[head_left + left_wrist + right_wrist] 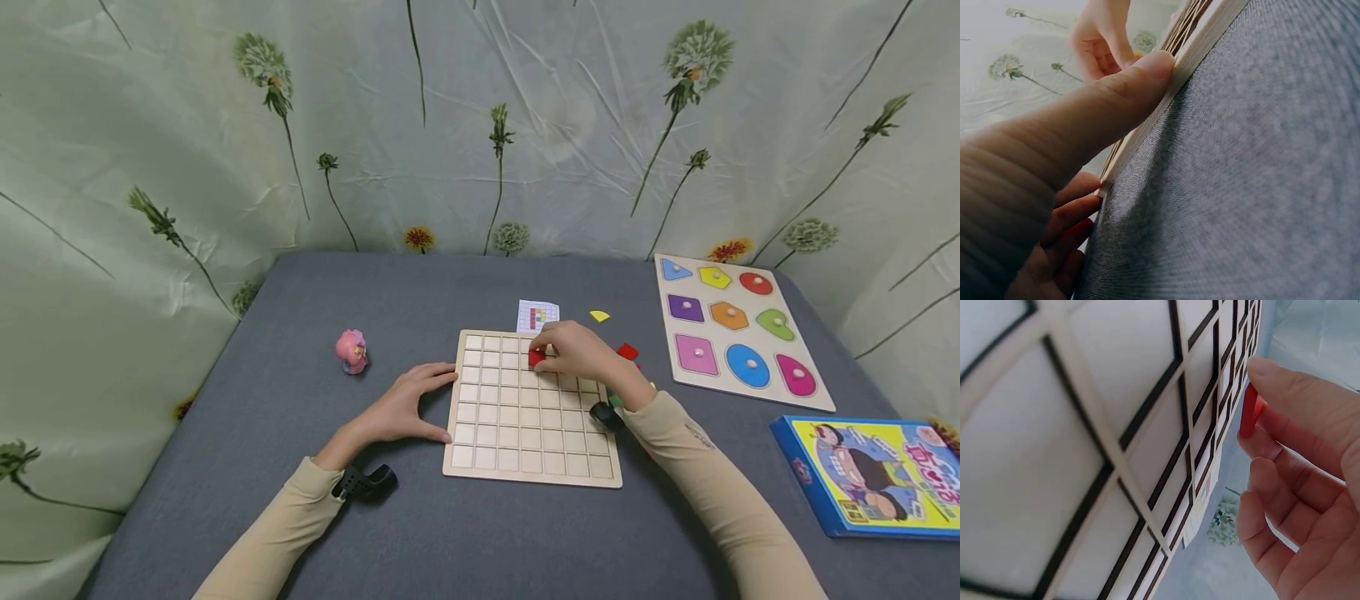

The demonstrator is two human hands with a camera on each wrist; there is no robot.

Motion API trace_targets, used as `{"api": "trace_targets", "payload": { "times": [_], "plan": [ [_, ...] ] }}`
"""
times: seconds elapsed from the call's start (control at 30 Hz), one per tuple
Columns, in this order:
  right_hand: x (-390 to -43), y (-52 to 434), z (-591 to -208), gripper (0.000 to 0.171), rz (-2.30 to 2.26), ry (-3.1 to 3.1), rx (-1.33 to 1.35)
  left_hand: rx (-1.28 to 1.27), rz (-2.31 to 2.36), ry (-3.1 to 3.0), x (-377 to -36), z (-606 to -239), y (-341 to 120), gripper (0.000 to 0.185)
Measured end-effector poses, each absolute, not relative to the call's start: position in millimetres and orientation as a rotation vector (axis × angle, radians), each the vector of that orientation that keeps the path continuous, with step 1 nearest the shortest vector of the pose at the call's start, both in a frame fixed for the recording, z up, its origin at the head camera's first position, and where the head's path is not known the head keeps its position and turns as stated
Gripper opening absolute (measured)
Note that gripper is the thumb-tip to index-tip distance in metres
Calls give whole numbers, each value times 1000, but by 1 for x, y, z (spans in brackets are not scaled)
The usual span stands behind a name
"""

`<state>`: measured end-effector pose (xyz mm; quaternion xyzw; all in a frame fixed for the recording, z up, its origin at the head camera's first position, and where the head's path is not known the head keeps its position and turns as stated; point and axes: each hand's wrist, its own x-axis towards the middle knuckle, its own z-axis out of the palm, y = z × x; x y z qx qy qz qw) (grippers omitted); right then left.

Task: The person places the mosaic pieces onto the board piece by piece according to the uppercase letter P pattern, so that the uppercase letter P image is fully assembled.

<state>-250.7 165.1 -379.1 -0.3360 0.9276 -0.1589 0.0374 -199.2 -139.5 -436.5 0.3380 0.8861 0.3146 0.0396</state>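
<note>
A pink toy (352, 351) stands on the grey worktop (285, 500), left of everything else. The left hand (405, 408) lies spread, fingers straight, its thumb (1147, 72) pressed against the left edge of the grid board (525, 450). Over the board's upper rows the right hand (581, 354) pinches a red block (536, 357) between thumb and fingertips, just above the squares. Behind the board lies a pattern card (537, 316), with a yellow piece (599, 316) beside it. Further right sit a shape puzzle (738, 333) and a blue box (873, 475).
</note>
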Motion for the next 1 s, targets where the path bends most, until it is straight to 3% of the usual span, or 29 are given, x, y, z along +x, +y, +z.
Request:
{"api": "trace_targets", "payload": {
  "times": [0.5,1.0],
  "plan": [
    [-261,152,-388,15,-468,2814,-1053,1034,963,2719,-200,-435,-139,88],
    [-264,145,-387,24,-447,2810,-1081,1009,977,2693,-199,-436,-138,88]
  ]
}}
